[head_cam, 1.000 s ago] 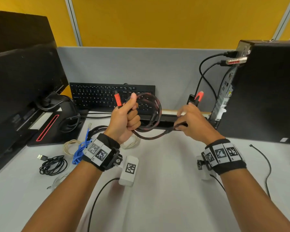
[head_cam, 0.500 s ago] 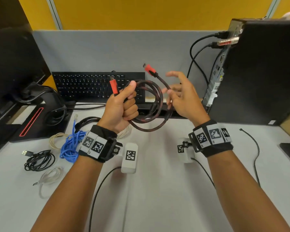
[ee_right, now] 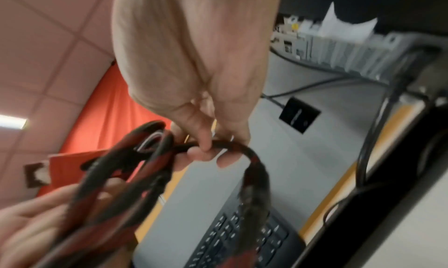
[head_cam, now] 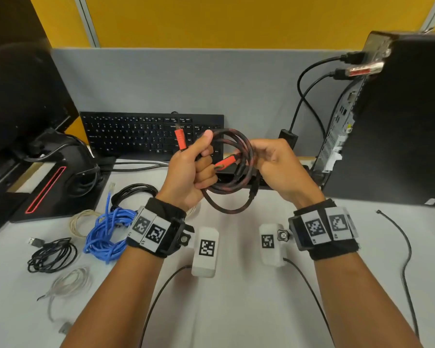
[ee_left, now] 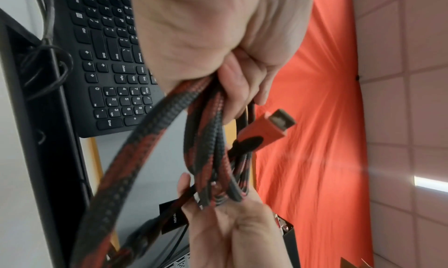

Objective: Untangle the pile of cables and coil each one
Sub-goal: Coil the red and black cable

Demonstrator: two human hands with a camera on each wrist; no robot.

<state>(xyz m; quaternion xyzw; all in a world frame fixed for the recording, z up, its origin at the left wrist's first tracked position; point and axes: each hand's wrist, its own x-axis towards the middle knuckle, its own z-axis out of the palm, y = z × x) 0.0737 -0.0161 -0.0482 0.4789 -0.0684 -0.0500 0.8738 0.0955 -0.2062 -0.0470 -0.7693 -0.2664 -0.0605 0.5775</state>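
fingers (head_cam: 206, 172) of both hands curl round the coiled red-black cable (head_cam: 232, 189), gripping opposite sides.

Readable markings on the desk gear

The keyboard (ee_left: 114, 65) is showing white key legends: digits 0 to 9 on the number pad, plus "Enter", "Shift", "Ctrl", "Backspace", "Delete" and "Home". Square black-and-white coded tags are sitting on the wrist bands (head_cam: 150, 231), carrying no readable words.
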